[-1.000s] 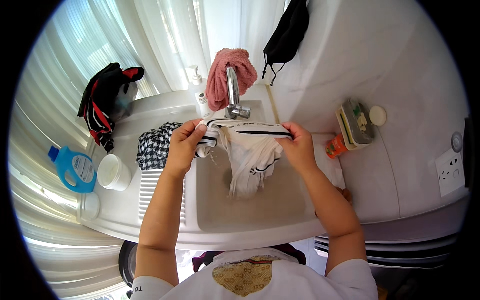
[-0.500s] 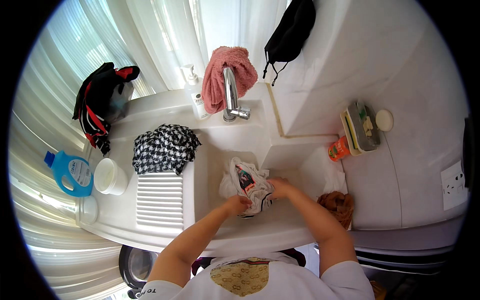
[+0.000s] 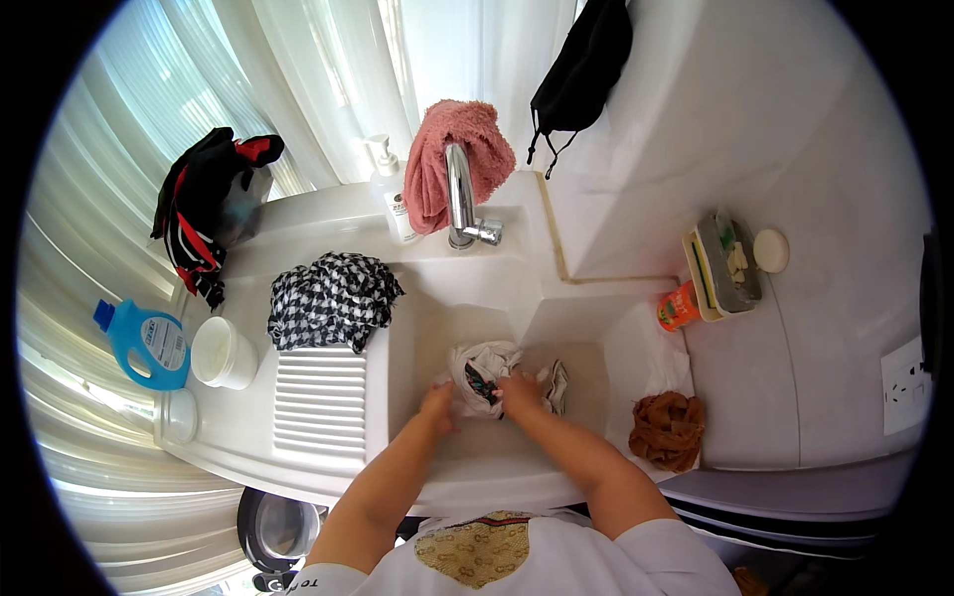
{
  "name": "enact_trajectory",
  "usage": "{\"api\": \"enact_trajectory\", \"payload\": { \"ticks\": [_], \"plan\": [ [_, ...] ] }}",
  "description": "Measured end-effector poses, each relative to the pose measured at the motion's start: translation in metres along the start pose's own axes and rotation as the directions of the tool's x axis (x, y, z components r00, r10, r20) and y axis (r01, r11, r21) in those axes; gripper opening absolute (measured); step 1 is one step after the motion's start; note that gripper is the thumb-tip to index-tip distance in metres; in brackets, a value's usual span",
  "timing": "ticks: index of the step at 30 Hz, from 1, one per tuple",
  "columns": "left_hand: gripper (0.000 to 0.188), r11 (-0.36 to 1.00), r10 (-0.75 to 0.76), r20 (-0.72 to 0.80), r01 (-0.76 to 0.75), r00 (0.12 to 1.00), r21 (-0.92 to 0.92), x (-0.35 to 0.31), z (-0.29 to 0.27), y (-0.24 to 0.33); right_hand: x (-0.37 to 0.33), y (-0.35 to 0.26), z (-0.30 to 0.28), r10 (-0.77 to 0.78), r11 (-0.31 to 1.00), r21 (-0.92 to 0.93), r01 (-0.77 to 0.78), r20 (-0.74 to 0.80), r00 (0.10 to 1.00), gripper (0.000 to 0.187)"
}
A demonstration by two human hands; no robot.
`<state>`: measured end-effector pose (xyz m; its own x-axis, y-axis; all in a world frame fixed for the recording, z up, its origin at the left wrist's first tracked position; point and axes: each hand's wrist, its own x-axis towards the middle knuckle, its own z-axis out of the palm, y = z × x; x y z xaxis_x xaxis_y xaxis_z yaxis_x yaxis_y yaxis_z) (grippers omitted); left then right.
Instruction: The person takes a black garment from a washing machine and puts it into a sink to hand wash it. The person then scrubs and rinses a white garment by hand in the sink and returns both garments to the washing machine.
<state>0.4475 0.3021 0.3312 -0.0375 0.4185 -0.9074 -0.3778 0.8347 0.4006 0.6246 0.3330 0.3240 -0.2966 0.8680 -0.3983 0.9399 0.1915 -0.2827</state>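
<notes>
You seem mid-wash: left hand [image 3: 436,405] spread beside the white garment [image 3: 489,355], right hand [image 3: 520,394] on it, grip I can't tell; next probably calls for gathering it

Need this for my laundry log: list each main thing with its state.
White garment, bunched in the sink
Checked cloth, bunched
Brown cloth, crumpled
Pink towel, draped at the faucet
Faucet, no stream visible
Black mask, hanging
White tub, open
Blue bottle, capped
Pump bottle, upright
Wall socket, nothing plugged in
</notes>
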Motion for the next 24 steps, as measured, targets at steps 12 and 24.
{"api": "enact_trajectory", "payload": {
  "ticks": [12, 24],
  "plan": [
    [0.045, 0.871, 0.106, 0.389, 0.103, 0.915, -0.48, 0.014, 0.004, 0.007, -0.029, 0.008, -0.088, -0.466, 0.111, 0.992, -0.063, 0.108, 0.878, 0.037],
    [0.062, 0.901, 0.215, 0.587, 0.073, 0.781, -0.427, -0.049, 0.018, 0.012, -0.052, -0.06, -0.055, -0.172, 0.82, 0.403, 0.407, -0.504, 0.846, 0.044]
  ]
}}
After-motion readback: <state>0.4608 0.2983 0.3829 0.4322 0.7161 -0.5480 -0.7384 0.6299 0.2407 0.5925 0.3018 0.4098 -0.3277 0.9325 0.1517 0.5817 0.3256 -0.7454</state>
